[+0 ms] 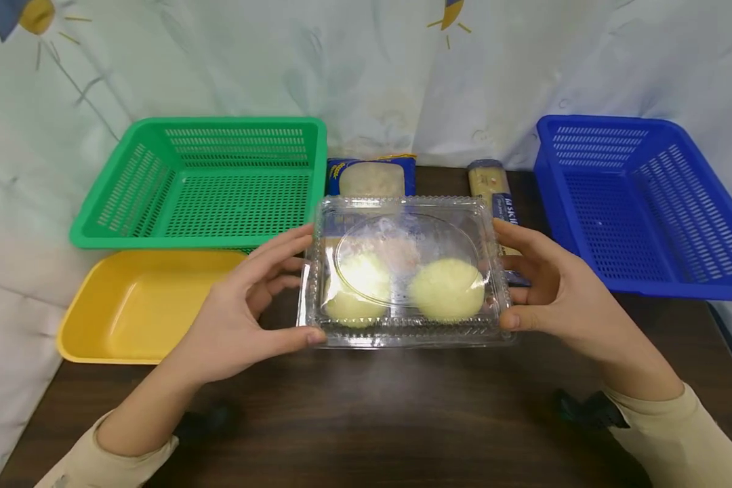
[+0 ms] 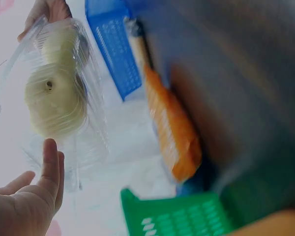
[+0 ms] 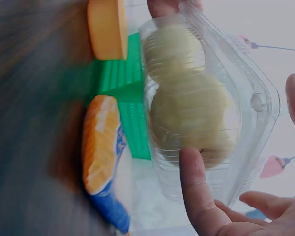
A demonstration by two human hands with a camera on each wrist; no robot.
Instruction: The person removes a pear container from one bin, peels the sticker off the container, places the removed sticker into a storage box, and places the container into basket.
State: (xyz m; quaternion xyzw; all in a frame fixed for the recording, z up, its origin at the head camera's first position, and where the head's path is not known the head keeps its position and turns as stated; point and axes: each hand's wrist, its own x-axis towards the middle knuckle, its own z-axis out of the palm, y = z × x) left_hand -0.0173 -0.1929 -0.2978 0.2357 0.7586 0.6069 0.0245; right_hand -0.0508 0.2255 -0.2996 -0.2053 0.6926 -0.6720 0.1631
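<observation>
A clear plastic clamshell container point(image 1: 409, 335) is held up off the dark table between both hands. Inside lie two pale yellow-green fruits point(image 1: 446, 290) that look like apples; a stem dimple shows on one fruit point(image 2: 56, 101) in the left wrist view. My left hand point(image 1: 244, 305) grips the container's left side, thumb at the front corner and fingers along the edge. On the opposite side, my right hand point(image 1: 561, 298) holds it with the thumb in front. A finger of the right hand point(image 3: 211, 211) lies under the container's base. The lid looks closed.
A green basket point(image 1: 198, 240) stands back left, with a yellow tub point(image 1: 152, 312) in front of it. Behind the container lie a blue bag point(image 1: 372, 177) with a window and a slim pasta packet point(image 1: 491, 181). The blue basket point(image 1: 659, 288) is at right. A patterned curtain point(image 1: 366, 81) hangs behind.
</observation>
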